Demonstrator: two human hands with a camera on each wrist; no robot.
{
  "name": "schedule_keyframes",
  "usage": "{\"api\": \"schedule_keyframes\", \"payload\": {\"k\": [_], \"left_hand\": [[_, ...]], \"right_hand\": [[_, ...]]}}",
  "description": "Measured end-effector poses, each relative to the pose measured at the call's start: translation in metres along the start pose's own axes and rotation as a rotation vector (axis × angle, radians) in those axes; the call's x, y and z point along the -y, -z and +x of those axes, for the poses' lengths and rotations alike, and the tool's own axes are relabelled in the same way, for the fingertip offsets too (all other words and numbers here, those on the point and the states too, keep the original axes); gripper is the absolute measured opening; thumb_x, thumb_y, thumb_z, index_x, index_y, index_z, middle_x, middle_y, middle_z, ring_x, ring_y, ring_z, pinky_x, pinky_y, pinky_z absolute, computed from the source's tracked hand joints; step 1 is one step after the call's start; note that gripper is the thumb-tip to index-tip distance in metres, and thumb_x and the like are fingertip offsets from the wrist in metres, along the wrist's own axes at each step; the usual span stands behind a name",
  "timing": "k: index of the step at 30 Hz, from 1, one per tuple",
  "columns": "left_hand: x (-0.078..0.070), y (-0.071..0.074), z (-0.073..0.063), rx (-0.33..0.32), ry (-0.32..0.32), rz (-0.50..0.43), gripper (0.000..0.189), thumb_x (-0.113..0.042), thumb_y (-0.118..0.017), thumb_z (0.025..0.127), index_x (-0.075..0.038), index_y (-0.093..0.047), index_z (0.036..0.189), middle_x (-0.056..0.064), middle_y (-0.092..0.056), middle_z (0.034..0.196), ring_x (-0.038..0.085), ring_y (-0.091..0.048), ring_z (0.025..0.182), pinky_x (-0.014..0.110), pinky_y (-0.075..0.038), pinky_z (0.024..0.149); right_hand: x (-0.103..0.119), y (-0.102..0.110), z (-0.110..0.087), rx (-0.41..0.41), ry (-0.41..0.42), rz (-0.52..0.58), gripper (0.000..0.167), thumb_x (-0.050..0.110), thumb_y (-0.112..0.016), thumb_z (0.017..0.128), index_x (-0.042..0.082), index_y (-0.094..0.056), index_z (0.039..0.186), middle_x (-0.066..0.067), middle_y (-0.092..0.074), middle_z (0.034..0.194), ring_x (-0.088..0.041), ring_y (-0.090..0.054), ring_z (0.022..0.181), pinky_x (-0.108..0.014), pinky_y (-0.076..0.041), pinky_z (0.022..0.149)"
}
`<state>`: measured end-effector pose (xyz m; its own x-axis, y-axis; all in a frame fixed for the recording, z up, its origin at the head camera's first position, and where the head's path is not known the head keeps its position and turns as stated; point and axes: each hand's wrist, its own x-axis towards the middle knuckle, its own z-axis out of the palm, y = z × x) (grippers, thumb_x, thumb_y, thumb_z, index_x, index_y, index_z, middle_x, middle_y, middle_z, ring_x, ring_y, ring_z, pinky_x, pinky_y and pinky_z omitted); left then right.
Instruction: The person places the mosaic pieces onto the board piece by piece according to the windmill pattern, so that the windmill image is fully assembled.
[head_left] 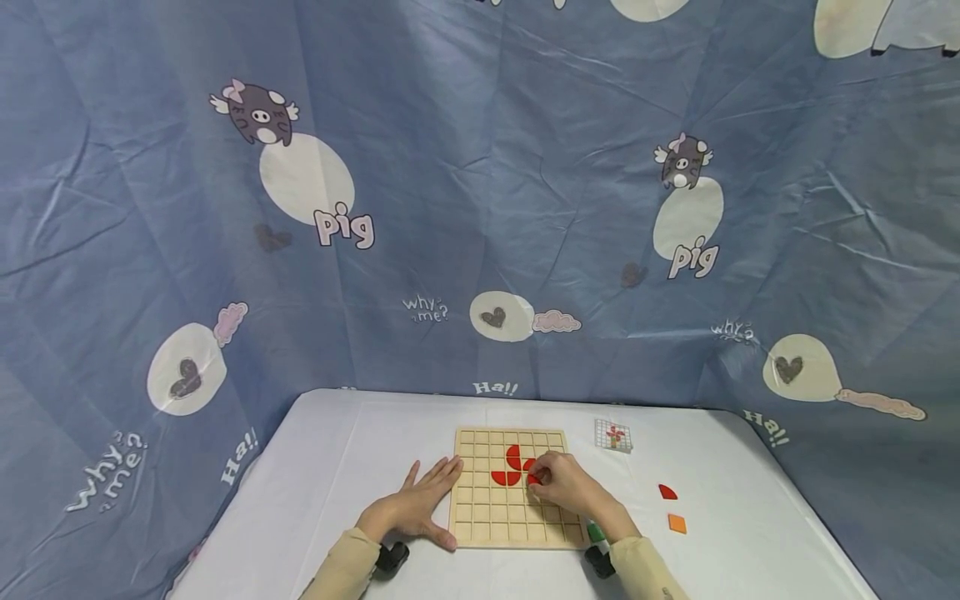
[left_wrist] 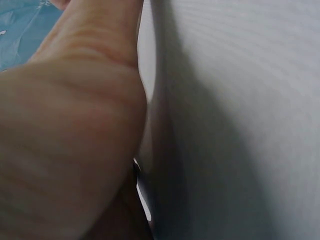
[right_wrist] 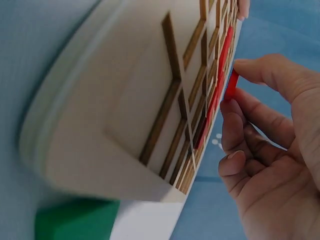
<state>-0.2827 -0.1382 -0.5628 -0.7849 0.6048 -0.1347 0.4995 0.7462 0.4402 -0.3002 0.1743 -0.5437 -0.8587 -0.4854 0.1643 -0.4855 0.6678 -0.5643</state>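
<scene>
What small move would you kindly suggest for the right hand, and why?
Perhaps lower the red piece onto the wooden board: the right hand pinches it over the board, near other red pieces, while the left hand rests at the board's edge.

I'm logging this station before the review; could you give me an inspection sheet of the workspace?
Surface: white table, some creases.
Job's things: wooden grid board with red pieces on it; picture card beyond its right side.
Clutter: loose pieces only: red wedge and orange square to the right; green piece beside the board, partly hidden.
Left hand: fingers spread at the board's left edge.
Right hand: pinches a small red piece over the board.
Cables: nothing seen.
Surroundings: blue curtain with pig prints.
</scene>
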Motion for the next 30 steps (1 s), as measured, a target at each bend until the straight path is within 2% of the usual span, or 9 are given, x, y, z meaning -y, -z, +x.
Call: {"api": "schedule_keyframes", "payload": {"k": [4, 12, 24, 30], "left_hand": [[0.0006, -0.0008, 0.0001, 0.003, -0.001, 0.003, 0.128, -0.067, -0.074, 0.063, -0.007, -0.009, 0.155, 0.01, -0.004, 0.164, 0.032, -0.005, 0.151, 0.065, 0.006, 0.117], [0.001, -0.0009, 0.0014, 0.007, 0.011, -0.002, 0.129, -0.068, -0.074, 0.061, -0.007, -0.009, 0.155, 0.01, -0.004, 0.164, 0.032, -0.005, 0.151, 0.065, 0.006, 0.117], [0.0033, -0.0016, 0.0026, 0.012, 0.011, -0.006, 0.13, -0.069, -0.073, 0.061, -0.008, -0.009, 0.156, 0.01, -0.004, 0.164, 0.031, -0.004, 0.151, 0.064, 0.006, 0.117], [0.0019, -0.0006, 0.0022, 0.01, 0.012, 0.001, 0.129, -0.068, -0.074, 0.061, -0.007, -0.01, 0.155, 0.01, -0.005, 0.164, 0.032, -0.005, 0.151, 0.064, 0.006, 0.117]], "right_hand": [[-0.0013, -0.0041, 0.0025, 0.012, -0.004, -0.023, 0.013, 0.012, -0.073, 0.085, 0.004, -0.07, 0.094, -0.002, -0.064, 0.087, -0.001, -0.054, 0.072, -0.017, -0.05, 0.061], [-0.0024, -0.0072, 0.0051, 0.02, -0.024, -0.051, 0.017, 0.012, -0.072, 0.086, 0.003, -0.071, 0.1, -0.001, -0.064, 0.088, -0.003, -0.056, 0.075, -0.018, -0.051, 0.063], [-0.0062, -0.0091, 0.0103, -0.006, -0.051, -0.046, 0.014, 0.01, -0.075, 0.083, 0.006, -0.071, 0.096, 0.0, -0.065, 0.088, -0.003, -0.057, 0.075, -0.019, -0.052, 0.062], [-0.0048, -0.0085, 0.0098, -0.005, -0.036, -0.041, 0.015, 0.009, -0.074, 0.083, 0.005, -0.072, 0.098, -0.001, -0.066, 0.089, -0.004, -0.059, 0.076, -0.018, -0.053, 0.062]]}}
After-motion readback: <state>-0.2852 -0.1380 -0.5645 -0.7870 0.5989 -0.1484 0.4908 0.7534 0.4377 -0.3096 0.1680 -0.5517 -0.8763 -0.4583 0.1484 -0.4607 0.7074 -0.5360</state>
